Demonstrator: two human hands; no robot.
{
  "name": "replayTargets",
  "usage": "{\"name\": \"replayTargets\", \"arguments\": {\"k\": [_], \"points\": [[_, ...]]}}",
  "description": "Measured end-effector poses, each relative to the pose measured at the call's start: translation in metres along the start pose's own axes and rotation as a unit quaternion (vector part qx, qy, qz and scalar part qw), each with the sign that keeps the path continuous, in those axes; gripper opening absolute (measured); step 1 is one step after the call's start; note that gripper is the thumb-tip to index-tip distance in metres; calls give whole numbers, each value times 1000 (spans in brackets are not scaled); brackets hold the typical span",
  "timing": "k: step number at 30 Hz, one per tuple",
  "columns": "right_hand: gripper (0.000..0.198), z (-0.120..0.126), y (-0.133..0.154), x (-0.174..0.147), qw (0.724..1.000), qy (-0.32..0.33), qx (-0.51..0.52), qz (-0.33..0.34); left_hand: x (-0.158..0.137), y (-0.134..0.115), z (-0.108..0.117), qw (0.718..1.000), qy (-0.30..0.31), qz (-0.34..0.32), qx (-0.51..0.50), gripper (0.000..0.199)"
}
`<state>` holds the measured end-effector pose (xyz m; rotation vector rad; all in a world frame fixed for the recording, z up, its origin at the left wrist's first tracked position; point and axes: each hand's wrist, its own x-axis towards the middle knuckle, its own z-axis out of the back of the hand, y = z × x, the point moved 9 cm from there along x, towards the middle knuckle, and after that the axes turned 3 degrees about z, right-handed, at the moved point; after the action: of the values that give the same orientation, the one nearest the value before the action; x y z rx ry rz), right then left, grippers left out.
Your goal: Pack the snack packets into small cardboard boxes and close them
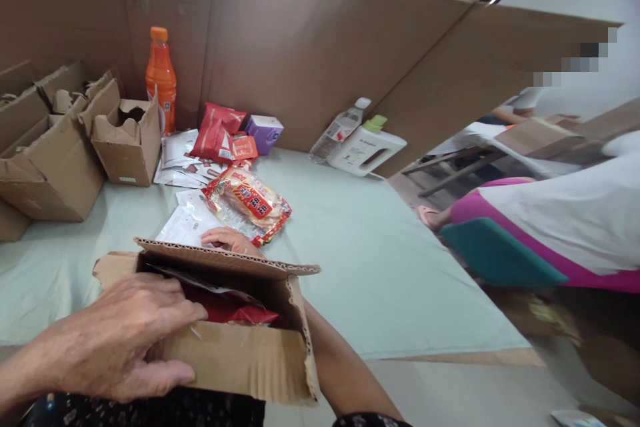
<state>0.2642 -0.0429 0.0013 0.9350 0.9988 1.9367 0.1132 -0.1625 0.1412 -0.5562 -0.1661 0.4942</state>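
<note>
My left hand (127,333) grips the near left side of an open cardboard box (235,360), fingers over the rim and thumb on the outer face. Inside the tilted box lie a red packet (225,307) and a white sachet with dark print. Around the box's right side reaches my right arm. My right hand (233,239) shows partly above the far flap, its visible fingers stretched over a white sachet (187,220); the thumb is hidden. Just beyond it rests a red and gold snack bag (250,200).
Cardboard boxes (55,153) stand at left beside an orange drink bottle (161,83). Further back are red bags (217,132), white sachets and a purple box (265,130). A clear bottle (340,132) and white jug (367,150) lean on the cardboard wall (310,47). A person sits at right.
</note>
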Motion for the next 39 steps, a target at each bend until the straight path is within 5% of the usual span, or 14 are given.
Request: {"name": "replayTargets", "arguments": {"k": [14, 29, 39], "points": [[14, 11, -15, -16, 992, -66, 43, -103, -3, 9, 0, 999, -28, 31, 2, 36], [7, 16, -10, -16, 996, -71, 28, -56, -7, 5, 0, 998, -54, 26, 22, 38], [19, 15, -26, -23, 992, -76, 11, -99, -9, 2, 10, 993, -115, -11, 32, 25]]}}
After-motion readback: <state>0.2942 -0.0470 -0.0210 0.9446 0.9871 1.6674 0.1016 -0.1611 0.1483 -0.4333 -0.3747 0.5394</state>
